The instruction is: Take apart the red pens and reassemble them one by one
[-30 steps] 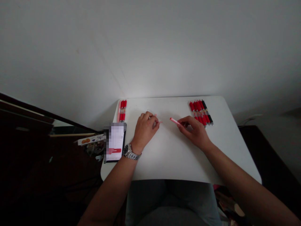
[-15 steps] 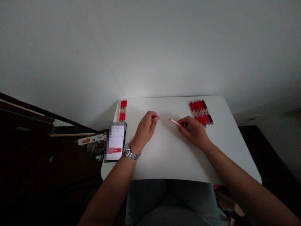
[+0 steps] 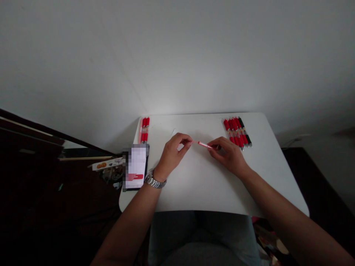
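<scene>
My left hand (image 3: 177, 148), with a metal watch (image 3: 155, 179) at its wrist, pinches a thin red piece (image 3: 195, 142) between thumb and fingertips. My right hand (image 3: 227, 153) is closed on a red pen tube (image 3: 204, 145) with a whitish streak along it. The tube's end points left and meets the thin red piece; whether one is inside the other I cannot tell. Both hands are held over the white table (image 3: 194, 184). Just beyond my left hand lies a small clear piece (image 3: 173, 131).
Several red pens (image 3: 234, 133) and a black one (image 3: 245, 131) lie in a row at the back right. More red pens (image 3: 145, 129) lie at the back left beside a pink strip (image 3: 140, 131). A phone (image 3: 136, 166), screen lit, rests on the left edge. A wall (image 3: 194, 55) stands behind.
My left hand has moved slightly right, bringing the thin red piece to the tube's end. The tube has tilted and dipped a little. The clear piece shows more beyond my left hand.
</scene>
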Action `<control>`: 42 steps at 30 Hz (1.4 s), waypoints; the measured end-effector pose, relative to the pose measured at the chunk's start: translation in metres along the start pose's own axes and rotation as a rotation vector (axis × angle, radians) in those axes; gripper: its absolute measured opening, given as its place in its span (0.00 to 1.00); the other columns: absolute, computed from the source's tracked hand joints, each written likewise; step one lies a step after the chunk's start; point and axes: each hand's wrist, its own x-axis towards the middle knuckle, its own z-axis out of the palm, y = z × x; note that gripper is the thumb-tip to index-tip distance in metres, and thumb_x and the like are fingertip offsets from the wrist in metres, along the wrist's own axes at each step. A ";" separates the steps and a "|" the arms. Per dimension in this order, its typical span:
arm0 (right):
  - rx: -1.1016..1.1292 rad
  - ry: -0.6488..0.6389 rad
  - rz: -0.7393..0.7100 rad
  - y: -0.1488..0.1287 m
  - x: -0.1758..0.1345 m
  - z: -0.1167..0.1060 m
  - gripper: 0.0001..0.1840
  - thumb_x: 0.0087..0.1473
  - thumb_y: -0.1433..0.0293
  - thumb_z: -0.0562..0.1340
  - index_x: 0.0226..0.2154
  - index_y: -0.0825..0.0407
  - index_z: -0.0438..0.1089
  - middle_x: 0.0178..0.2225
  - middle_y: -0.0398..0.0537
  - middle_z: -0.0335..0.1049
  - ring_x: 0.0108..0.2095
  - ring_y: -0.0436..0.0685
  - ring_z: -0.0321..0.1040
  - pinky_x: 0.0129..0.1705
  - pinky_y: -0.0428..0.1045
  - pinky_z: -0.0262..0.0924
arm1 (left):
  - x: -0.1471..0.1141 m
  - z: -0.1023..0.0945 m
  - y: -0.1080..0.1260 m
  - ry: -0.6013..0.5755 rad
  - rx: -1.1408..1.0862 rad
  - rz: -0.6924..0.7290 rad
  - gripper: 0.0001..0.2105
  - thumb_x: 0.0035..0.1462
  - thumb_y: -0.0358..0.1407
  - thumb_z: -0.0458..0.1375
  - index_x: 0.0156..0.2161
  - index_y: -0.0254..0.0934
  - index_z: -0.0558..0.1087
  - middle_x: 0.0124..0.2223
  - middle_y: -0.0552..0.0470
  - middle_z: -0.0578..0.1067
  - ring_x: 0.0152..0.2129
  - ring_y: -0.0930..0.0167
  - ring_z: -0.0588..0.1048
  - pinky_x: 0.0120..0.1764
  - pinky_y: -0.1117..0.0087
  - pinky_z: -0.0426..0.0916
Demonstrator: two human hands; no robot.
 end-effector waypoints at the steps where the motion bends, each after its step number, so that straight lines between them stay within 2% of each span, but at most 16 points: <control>1: 0.001 -0.005 0.000 -0.001 0.000 0.000 0.04 0.63 0.67 0.62 0.40 0.49 0.73 0.34 0.49 0.72 0.34 0.56 0.71 0.36 0.52 0.69 | 0.000 0.000 0.000 -0.007 -0.004 0.004 0.04 0.65 0.36 0.59 0.43 0.40 0.73 0.41 0.51 0.76 0.37 0.73 0.76 0.43 0.70 0.72; 13: 0.015 -0.010 -0.010 -0.002 0.000 0.000 0.04 0.61 0.70 0.63 0.40 0.50 0.73 0.35 0.48 0.72 0.34 0.54 0.70 0.36 0.50 0.68 | 0.001 0.001 0.001 -0.031 0.010 0.089 0.03 0.65 0.35 0.60 0.42 0.40 0.75 0.39 0.51 0.77 0.35 0.73 0.76 0.43 0.68 0.74; 18: 0.015 -0.013 -0.018 -0.001 0.000 0.001 0.04 0.61 0.71 0.64 0.41 0.50 0.73 0.35 0.48 0.72 0.34 0.54 0.70 0.36 0.49 0.68 | 0.000 0.002 -0.001 -0.070 0.013 0.116 0.05 0.66 0.34 0.59 0.44 0.40 0.77 0.42 0.51 0.79 0.39 0.73 0.78 0.46 0.67 0.76; 25: 0.019 -0.015 -0.020 -0.001 -0.001 0.001 0.05 0.61 0.71 0.64 0.41 0.50 0.73 0.35 0.48 0.71 0.34 0.54 0.70 0.36 0.50 0.68 | -0.002 0.003 0.000 -0.078 -0.025 0.051 0.06 0.66 0.35 0.60 0.46 0.41 0.76 0.43 0.52 0.80 0.38 0.74 0.80 0.50 0.66 0.77; 30: 0.047 -0.028 -0.036 -0.001 -0.001 0.002 0.05 0.62 0.70 0.64 0.41 0.49 0.73 0.35 0.48 0.72 0.34 0.54 0.71 0.36 0.50 0.69 | -0.001 0.002 0.001 -0.078 0.035 0.101 0.04 0.65 0.36 0.60 0.43 0.41 0.77 0.40 0.54 0.80 0.36 0.75 0.79 0.62 0.58 0.68; 33: 0.052 -0.030 -0.039 -0.002 -0.001 0.002 0.05 0.62 0.69 0.63 0.42 0.49 0.74 0.35 0.48 0.72 0.34 0.55 0.71 0.36 0.50 0.69 | 0.000 0.003 0.002 -0.080 0.036 0.116 0.04 0.65 0.36 0.60 0.44 0.41 0.77 0.41 0.53 0.81 0.36 0.75 0.79 0.65 0.56 0.65; 35: 0.046 -0.024 -0.033 -0.002 -0.001 0.001 0.05 0.63 0.68 0.62 0.41 0.49 0.74 0.35 0.48 0.72 0.34 0.55 0.71 0.36 0.50 0.69 | -0.001 0.003 0.002 -0.072 0.010 0.088 0.06 0.65 0.36 0.61 0.45 0.41 0.76 0.42 0.52 0.81 0.36 0.75 0.79 0.62 0.58 0.68; 38: 0.049 0.001 -0.010 -0.002 -0.001 0.001 0.06 0.63 0.66 0.62 0.41 0.49 0.73 0.34 0.48 0.73 0.34 0.55 0.72 0.36 0.51 0.70 | -0.002 0.001 0.003 -0.050 -0.015 0.045 0.07 0.66 0.37 0.59 0.47 0.40 0.76 0.43 0.50 0.80 0.39 0.73 0.80 0.51 0.66 0.76; 42: 0.082 0.051 0.066 0.002 -0.004 0.003 0.08 0.62 0.63 0.63 0.41 0.48 0.73 0.34 0.47 0.75 0.33 0.55 0.73 0.36 0.51 0.70 | -0.002 -0.003 0.002 0.012 0.057 0.033 0.07 0.67 0.36 0.57 0.47 0.40 0.76 0.44 0.50 0.79 0.40 0.73 0.79 0.45 0.71 0.76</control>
